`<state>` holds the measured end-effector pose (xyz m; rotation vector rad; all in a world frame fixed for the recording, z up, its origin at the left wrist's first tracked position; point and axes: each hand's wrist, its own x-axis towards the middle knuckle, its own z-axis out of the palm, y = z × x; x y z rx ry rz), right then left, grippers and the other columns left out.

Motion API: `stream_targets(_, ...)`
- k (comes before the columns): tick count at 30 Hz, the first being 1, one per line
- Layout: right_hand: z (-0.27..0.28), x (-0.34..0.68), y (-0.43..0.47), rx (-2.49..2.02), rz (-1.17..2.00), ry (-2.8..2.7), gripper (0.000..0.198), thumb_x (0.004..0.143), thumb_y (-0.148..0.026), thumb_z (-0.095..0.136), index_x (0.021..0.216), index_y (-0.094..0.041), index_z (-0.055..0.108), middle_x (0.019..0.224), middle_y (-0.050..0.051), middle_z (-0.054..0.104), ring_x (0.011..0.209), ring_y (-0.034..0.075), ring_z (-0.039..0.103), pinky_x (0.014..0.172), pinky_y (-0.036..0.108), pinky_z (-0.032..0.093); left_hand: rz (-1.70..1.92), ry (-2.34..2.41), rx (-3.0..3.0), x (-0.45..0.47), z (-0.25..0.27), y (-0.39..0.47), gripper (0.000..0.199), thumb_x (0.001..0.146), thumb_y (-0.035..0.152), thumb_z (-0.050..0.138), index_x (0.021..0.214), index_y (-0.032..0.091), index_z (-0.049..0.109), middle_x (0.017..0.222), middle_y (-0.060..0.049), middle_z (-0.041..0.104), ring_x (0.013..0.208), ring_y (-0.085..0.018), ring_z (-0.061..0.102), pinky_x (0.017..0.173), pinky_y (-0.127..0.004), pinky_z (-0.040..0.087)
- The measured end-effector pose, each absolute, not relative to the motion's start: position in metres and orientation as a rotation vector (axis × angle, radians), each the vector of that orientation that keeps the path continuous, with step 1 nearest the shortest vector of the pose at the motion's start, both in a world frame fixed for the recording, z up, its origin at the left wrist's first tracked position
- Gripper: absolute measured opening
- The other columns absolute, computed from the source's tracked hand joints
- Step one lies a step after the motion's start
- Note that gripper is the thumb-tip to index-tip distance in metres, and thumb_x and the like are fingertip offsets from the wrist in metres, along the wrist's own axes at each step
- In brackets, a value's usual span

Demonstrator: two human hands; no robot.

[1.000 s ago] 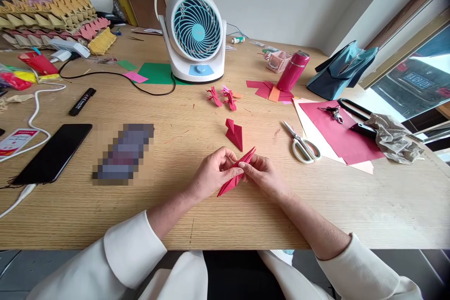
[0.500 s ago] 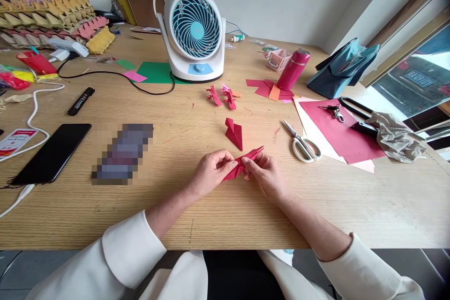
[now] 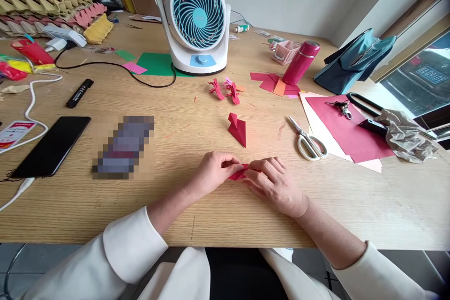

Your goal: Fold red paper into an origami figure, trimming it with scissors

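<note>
Between my two hands is a folded piece of red paper (image 3: 238, 175), mostly covered by fingers. My left hand (image 3: 217, 172) pinches its left part between thumb and fingers. Curled over its right end, my right hand (image 3: 276, 182) has its knuckles facing up, and its fingertips press on the paper. Just beyond lies another folded red paper piece (image 3: 238, 130), pointed toward me. Farther back are two small red folded paper figures, one on the left (image 3: 215, 89) and one on the right (image 3: 232, 93).
White-handled scissors (image 3: 309, 144) lie to the right, beside red sheets (image 3: 346, 126) and keys (image 3: 341, 108). A pink bottle (image 3: 301, 63) stands behind them, and a fan (image 3: 198, 18) at the back. On the left are a black phone (image 3: 52, 146), a blurred-out object (image 3: 123, 147) and a marker (image 3: 80, 93).
My right hand has turned over, palm down, and now covers the right end of the red paper, whose pointed tips showed before. My left hand keeps its pinch. The view has shifted slightly.
</note>
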<state>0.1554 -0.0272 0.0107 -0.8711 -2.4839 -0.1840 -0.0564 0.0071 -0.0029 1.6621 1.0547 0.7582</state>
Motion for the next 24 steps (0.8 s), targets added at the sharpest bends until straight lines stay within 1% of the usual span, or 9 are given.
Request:
stream_targets(2,0.007,0.152,-0.027,-0.828,-0.242,-2.516,0.01,0.096,-0.015,0.057,0.102,-0.019,0.064,0.095,0.008,0.067,0.079,0.019,0.052,0.069,0.035,0.041,0.725,1.068,1.806,-0.055,-0.002,0.005,0.021,0.09,0.03,0.064,0.077,0.018,0.075,0.068,0.0,0.07,0.063,-0.013,0.061,0.062,-0.024,0.044)
stream_targets(5,0.002,0.15,-0.027,-0.793,-0.212,-2.55,0.012,0.097,-0.012,0.054,0.096,-0.016,0.065,0.09,0.008,0.066,0.075,0.018,0.049,0.066,0.033,0.042,0.7,1.088,2.029,-0.055,-0.001,0.0,0.019,0.093,0.022,0.06,0.081,0.019,0.075,0.078,-0.001,0.073,0.07,-0.015,0.065,0.068,-0.026,0.046)
stream_targets(8,-0.003,0.148,-0.029,-0.802,-0.164,-2.578,0.015,0.098,-0.011,0.051,0.096,-0.014,0.065,0.085,0.008,0.062,0.072,0.017,0.048,0.066,0.031,0.043,0.677,1.14,2.208,-0.054,-0.001,-0.002,0.016,0.092,0.016,0.06,0.086,0.019,0.074,0.084,-0.002,0.071,0.08,-0.017,0.065,0.074,-0.028,0.047)
stream_targets(11,-0.005,0.146,-0.031,-0.843,-0.113,-2.596,0.015,0.098,-0.011,0.05,0.098,-0.013,0.065,0.088,0.008,0.062,0.075,0.018,0.05,0.068,0.031,0.045,0.737,1.152,2.276,-0.056,-0.002,-0.003,0.01,0.089,0.011,0.064,0.091,0.018,0.071,0.088,-0.003,0.067,0.086,-0.018,0.064,0.077,-0.028,0.048)
stream_targets(14,-0.006,0.145,-0.031,-0.902,-0.04,-2.591,0.017,0.098,-0.011,0.05,0.094,-0.014,0.066,0.091,0.009,0.062,0.077,0.018,0.053,0.071,0.031,0.046,0.829,1.133,2.294,-0.063,0.0,-0.006,0.013,0.09,0.007,0.06,0.095,0.017,0.066,0.092,-0.003,0.065,0.085,-0.015,0.063,0.077,-0.027,0.049)
stream_targets(17,-0.005,0.145,-0.031,-0.918,0.0,-2.592,0.018,0.097,-0.009,0.05,0.091,-0.014,0.067,0.089,0.008,0.061,0.077,0.018,0.053,0.071,0.031,0.046,0.883,1.124,2.346,-0.075,0.001,-0.014,0.016,0.093,0.005,0.053,0.091,0.017,0.064,0.087,-0.002,0.062,0.083,-0.014,0.061,0.077,-0.027,0.048)
stream_targets(19,-0.005,0.145,-0.031,-0.909,0.012,-2.596,0.018,0.098,-0.009,0.05,0.092,-0.014,0.067,0.089,0.008,0.061,0.077,0.018,0.053,0.072,0.031,0.046,0.852,1.082,2.392,-0.082,0.0,-0.021,0.018,0.095,0.005,0.05,0.094,0.016,0.063,0.089,-0.003,0.062,0.086,-0.015,0.06,0.079,-0.027,0.049)
stream_targets(21,-0.004,0.146,-0.031,-0.903,0.018,-2.599,0.018,0.098,-0.009,0.05,0.093,-0.014,0.067,0.089,0.008,0.061,0.078,0.018,0.053,0.072,0.031,0.045,0.801,1.028,2.473,-0.085,-0.001,-0.027,0.017,0.097,0.007,0.049,0.096,0.016,0.064,0.089,-0.004,0.062,0.086,-0.015,0.059,0.079,-0.028,0.049)
stream_targets(24,-0.005,0.145,-0.032,-0.9,0.027,-2.596,0.019,0.098,-0.01,0.05,0.09,-0.014,0.066,0.087,0.007,0.061,0.077,0.018,0.053,0.071,0.032,0.045,0.729,0.991,2.597,-0.084,-0.002,-0.032,0.016,0.098,0.01,0.05,0.091,0.015,0.064,0.087,-0.004,0.061,0.082,-0.016,0.056,0.078,-0.029,0.049)
